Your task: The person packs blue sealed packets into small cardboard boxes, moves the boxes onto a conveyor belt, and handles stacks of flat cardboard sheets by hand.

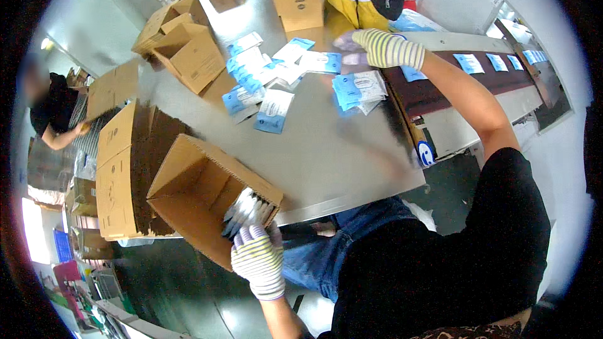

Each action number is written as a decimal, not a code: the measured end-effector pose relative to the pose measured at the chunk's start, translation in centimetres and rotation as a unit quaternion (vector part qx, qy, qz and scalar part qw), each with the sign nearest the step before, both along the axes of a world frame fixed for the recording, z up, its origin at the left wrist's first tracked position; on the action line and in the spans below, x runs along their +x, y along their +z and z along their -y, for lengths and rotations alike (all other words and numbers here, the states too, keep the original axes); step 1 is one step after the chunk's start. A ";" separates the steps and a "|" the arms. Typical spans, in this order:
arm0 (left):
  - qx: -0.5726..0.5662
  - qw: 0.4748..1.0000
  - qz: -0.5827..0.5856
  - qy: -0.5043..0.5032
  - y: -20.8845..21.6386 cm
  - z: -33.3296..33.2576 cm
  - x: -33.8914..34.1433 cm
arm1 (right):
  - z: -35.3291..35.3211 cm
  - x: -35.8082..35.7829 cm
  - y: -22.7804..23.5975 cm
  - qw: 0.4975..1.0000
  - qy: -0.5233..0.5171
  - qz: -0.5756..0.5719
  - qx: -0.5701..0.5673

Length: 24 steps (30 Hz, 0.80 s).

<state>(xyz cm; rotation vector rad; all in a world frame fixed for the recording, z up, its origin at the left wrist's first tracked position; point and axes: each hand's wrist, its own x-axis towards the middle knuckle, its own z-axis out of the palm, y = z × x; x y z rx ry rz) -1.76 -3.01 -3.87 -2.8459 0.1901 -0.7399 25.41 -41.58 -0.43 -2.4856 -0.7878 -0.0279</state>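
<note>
My left hand point(259, 265), in a striped knit glove with pale purple fingertips, is at the near rim of an open cardboard box point(182, 179). Its fingers press round the near end of a row of packets point(244, 210) standing inside. The box tilts toward me at the table's left front. Stretched far to the right, my right hand point(386, 49) wears the same kind of glove. Its fingers are spread and slightly blurred, with nothing visible in them. They hover beside the conveyor's end, above a small pile of blue-and-white packets point(361, 90).
More blue-and-white packets point(274, 111) lie loose on the metal table point(326, 157). Others ride the dark conveyor belt point(433, 91). Cardboard boxes point(188, 56) line the left and far sides. A person in yellow trousers point(352, 9) stands across; another person point(53, 110) is at left.
</note>
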 end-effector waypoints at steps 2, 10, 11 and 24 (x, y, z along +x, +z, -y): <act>0.005 1.000 0.028 -0.013 -0.1 -0.6 0.4 | 2.7 -0.2 -0.6 0.998 -0.024 -0.051 -0.038; -0.013 1.000 -0.011 0.003 0.3 0.1 0.3 | 5.8 2.2 -3.3 0.979 -0.048 -0.095 -0.173; -0.013 1.000 -0.009 -0.002 0.5 0.1 0.3 | 7.8 4.8 -6.6 0.970 0.001 -0.081 -0.228; 0.023 1.000 0.005 -0.017 0.0 0.4 0.1 | -7.2 -6.9 -15.3 0.970 0.044 -0.208 -0.119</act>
